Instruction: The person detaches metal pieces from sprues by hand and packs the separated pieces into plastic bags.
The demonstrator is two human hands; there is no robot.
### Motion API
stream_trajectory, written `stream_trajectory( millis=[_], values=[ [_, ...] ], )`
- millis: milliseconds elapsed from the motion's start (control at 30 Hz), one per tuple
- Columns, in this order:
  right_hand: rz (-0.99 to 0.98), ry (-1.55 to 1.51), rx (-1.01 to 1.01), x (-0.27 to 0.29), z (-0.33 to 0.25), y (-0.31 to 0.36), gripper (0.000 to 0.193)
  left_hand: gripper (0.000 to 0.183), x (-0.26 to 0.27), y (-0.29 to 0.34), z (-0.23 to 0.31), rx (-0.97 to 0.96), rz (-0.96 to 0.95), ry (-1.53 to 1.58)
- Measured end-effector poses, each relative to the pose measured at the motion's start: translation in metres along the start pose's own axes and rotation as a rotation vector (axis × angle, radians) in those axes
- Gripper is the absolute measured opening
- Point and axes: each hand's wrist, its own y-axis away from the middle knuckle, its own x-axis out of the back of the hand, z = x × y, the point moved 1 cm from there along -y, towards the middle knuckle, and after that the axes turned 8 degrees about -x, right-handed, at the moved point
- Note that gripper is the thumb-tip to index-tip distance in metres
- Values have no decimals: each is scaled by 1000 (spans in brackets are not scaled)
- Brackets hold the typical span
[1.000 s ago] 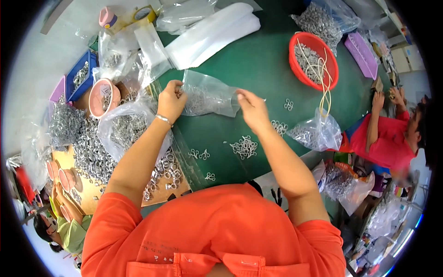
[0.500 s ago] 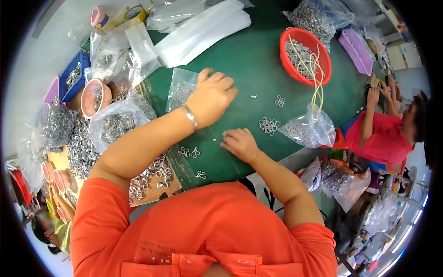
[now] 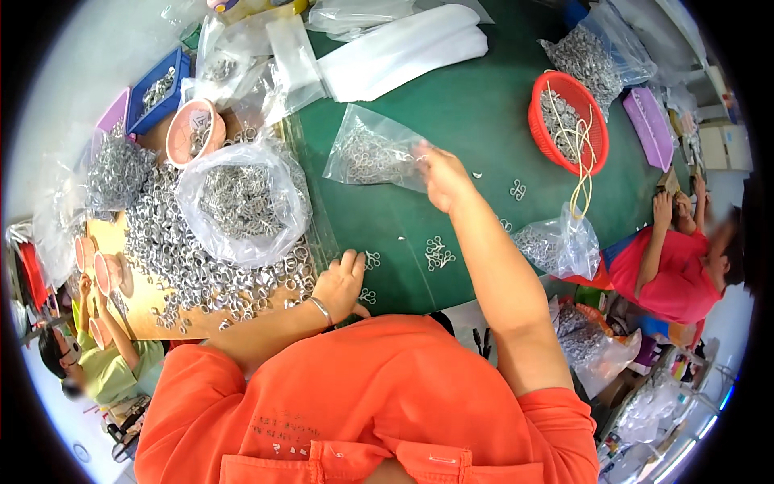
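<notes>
My right hand (image 3: 447, 179) pinches the right edge of a clear plastic bag (image 3: 371, 153) filled with small silvery metal pieces. The bag lies on the green tabletop. Near the front edge, my left hand (image 3: 342, 284) rests on the table, thumb apart from its fingers. Close to those fingertips lie a small metal piece (image 3: 372, 260) and another metal piece (image 3: 368, 296); whether they are touched I cannot tell. Between my two arms sits a small cluster of looped metal pieces (image 3: 439, 253). Further right are a loose looped piece (image 3: 518, 189) and a tied clear bag of pieces (image 3: 548, 246).
On the left, a wooden board (image 3: 149, 323) bears a heap of metal rings (image 3: 201, 282) and an open plastic bag (image 3: 189, 222). A pink bowl (image 3: 218, 129) and blue bin (image 3: 153, 113) stand behind. A red basket (image 3: 601, 133) is at right. Two co-workers sit either side.
My left hand has left the plastic bag and come back to the near edge. My right hand has reached forward and taken the bag's edge. The view has shifted too.
</notes>
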Motion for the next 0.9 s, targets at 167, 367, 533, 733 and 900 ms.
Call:
stream_trajectory(
  millis=[167,367,533,733,900],
  values=[
    [296,1700,412,27,3,68,34,96,-1,-1,-2,-92,93,35],
    [168,1783,555,70,61,94,48,52,-22,-30,-10,-291,105,40],
    [187,1683,517,71,68,96,38,31,-9,-40,-8,-231,129,131],
    [106,1709,762,67,80,100,33,29,-2,-48,-19,-126,176,195],
    [139,769,261,70,48,58,18,26,5,-44,-28,-129,363,361]
  ],
)
